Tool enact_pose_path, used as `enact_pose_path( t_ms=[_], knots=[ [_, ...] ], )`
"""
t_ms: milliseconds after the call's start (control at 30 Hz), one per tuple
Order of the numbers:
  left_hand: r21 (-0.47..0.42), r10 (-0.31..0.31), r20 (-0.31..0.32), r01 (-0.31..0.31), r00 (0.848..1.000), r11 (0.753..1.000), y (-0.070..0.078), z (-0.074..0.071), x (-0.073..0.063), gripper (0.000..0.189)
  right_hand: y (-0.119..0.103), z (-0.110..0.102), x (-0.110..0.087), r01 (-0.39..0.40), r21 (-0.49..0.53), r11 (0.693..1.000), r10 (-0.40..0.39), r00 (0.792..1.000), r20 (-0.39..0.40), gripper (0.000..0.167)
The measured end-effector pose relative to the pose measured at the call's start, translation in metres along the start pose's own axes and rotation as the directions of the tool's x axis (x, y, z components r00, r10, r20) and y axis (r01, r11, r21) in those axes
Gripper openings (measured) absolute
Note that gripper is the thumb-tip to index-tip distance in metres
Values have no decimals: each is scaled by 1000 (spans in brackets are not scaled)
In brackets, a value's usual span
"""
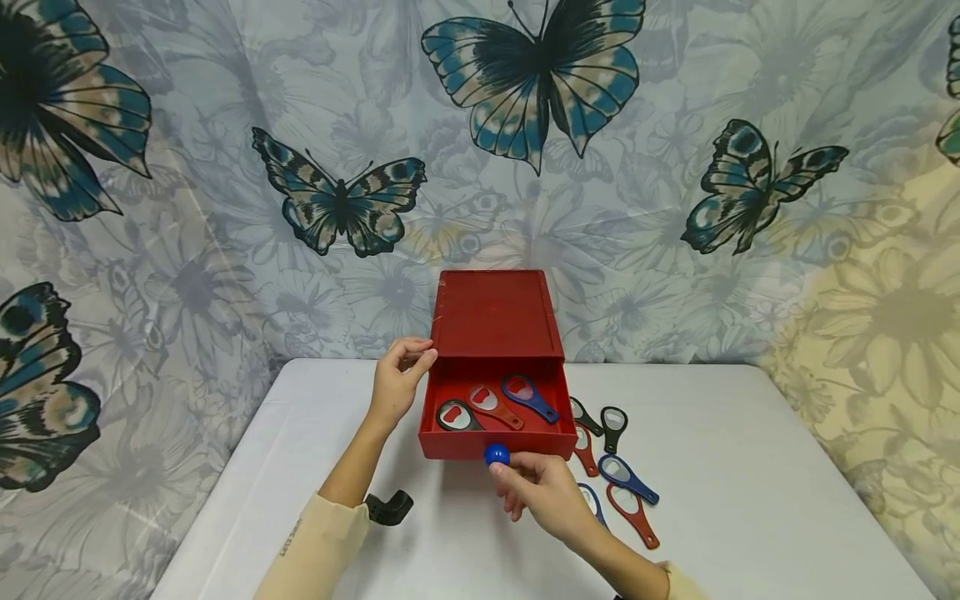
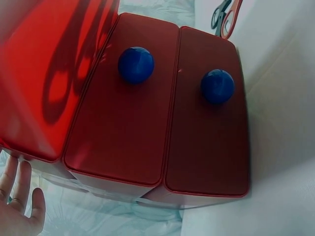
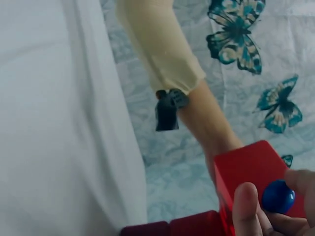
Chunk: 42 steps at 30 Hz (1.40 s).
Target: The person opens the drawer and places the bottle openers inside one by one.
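At red drawer (image 1: 455, 447), right hand (image 1: 543, 492) pinching knob (image 1: 497, 454) — left hand (image 1: 397, 383) alongside

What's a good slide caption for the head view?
Right hand pinches the blue knob of an open drawer holding three bottle openers; left hand at the side of the red cabinet.

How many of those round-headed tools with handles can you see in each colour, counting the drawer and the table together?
Black tools: 3 (1 in the red drawer, 2 on the table)
Red tools: 3 (1 in the drawer, 2 on the table)
Blue tools: 3 (1 in the drawer, 2 on the table)
Total in view: 9
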<state>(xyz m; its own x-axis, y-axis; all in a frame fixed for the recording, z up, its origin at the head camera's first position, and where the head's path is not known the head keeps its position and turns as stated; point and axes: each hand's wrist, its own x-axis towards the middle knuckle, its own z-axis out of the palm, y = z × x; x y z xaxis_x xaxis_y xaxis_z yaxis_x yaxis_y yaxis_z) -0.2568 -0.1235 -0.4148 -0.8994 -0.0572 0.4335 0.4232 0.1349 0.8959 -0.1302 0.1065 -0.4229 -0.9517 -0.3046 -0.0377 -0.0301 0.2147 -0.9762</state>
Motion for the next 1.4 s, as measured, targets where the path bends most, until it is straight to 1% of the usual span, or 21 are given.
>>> enact_pose_path(
  t_ms=[167, 367, 533, 733, 833, 933, 1067, 1233, 1400],
  knots=[
    [-5, -25, 2, 25, 1000, 1000, 0, 0, 2, 23, -2, 4, 3, 34, 33, 999, -32, 998, -47, 34],
    [-8, -42, 9, 42, 999, 999, 4, -2, 4, 20, -5, 5, 14, 66, 17, 998, -64, 995, -79, 32],
    [-22, -44, 19, 44, 999, 999, 4, -3, 6, 19, -4, 0, 29, 59, 28, 998, -56, 991, -118, 33],
    [-22, -93, 27, 93, 995, 995, 3, -3, 5, 19, -5, -6, 53, 53, 29, 998, -49, 990, -130, 35],
    [-27, -99, 27, 100, 995, 995, 7, -2, 5, 19, -6, -8, 65, 40, 39, 998, -34, 989, -144, 34],
    [-31, -92, 24, 93, 995, 995, 19, 0, 2, 18, -7, -11, 76, 20, 52, 998, -11, 987, -163, 34],
    [-22, -76, 6, 76, 997, 997, 34, 2, -4, 18, -8, -14, 87, 14, 50, 999, -5, 984, -180, 32],
    [18, -33, -4, 33, 999, 999, 37, 4, -6, 18, -7, -15, 90, 4, 46, 999, 5, 982, -188, 31],
    [35, -3, -13, 4, 1000, 999, 37, 4, -6, 19, -5, -17, 90, -4, 49, 999, 12, 985, -175, 35]
  ],
)
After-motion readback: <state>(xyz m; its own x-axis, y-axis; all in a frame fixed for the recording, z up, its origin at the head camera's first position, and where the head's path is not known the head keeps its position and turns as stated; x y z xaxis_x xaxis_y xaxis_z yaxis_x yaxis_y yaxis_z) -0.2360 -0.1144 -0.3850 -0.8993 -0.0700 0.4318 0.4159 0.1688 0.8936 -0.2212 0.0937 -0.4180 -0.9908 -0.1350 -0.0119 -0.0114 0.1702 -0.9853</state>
